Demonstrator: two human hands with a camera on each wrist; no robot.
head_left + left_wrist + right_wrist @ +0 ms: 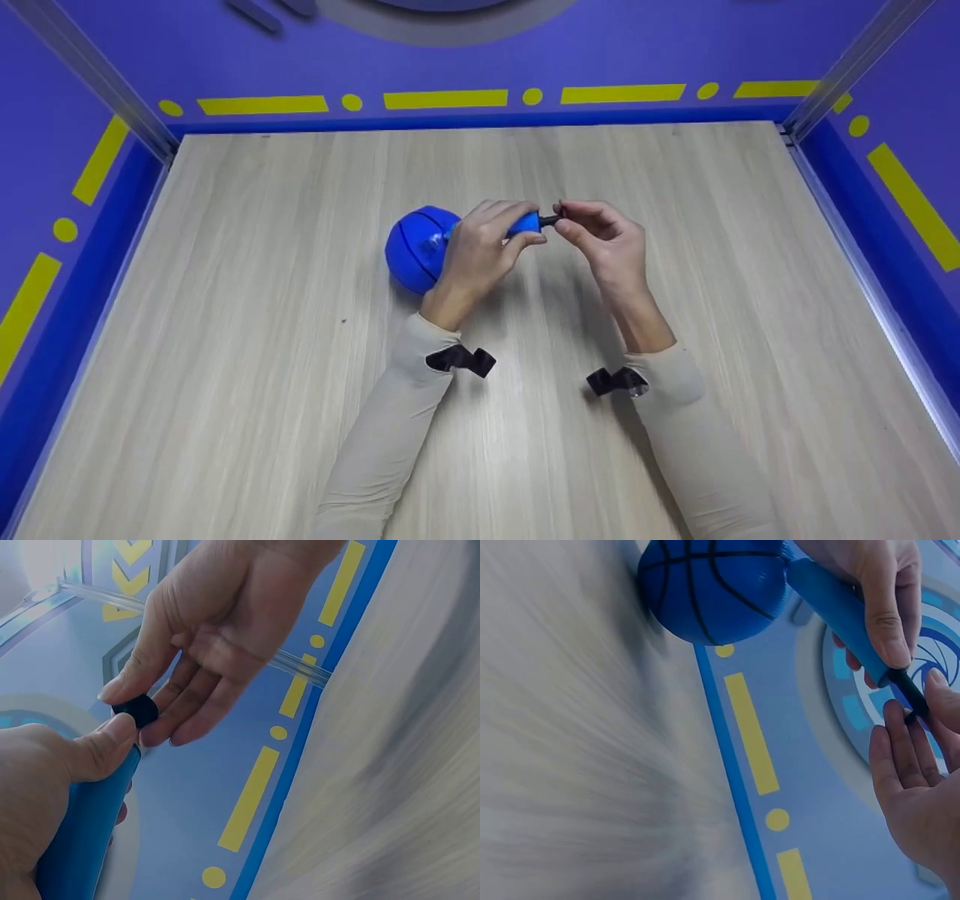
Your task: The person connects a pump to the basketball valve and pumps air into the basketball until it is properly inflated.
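Observation:
A blue ball with black seam lines (pixel 420 247) touches the far end of a blue hand pump (pixel 527 223). My left hand (pixel 484 244) grips the pump's barrel, its thumb lying along the side in the left wrist view. From the barrel's right end juts a short black handle (pixel 909 692). My right hand (pixel 607 240) pinches that handle between thumb and fingers, the other fingers loosely bent. In the right wrist view the pump (pixel 840 611) runs from the ball (pixel 716 585) down to the right hand (pixel 922 795). Where pump and ball meet is partly hidden by the left hand.
Beneath the hands lies a light wood-grain table (pixel 262 420). Purple-blue panels with yellow marks (pixel 445 99) stand along the back and both sides. Each wrist wears a black camera mount, one on the left sleeve (pixel 461 360), another on the right (pixel 616 382).

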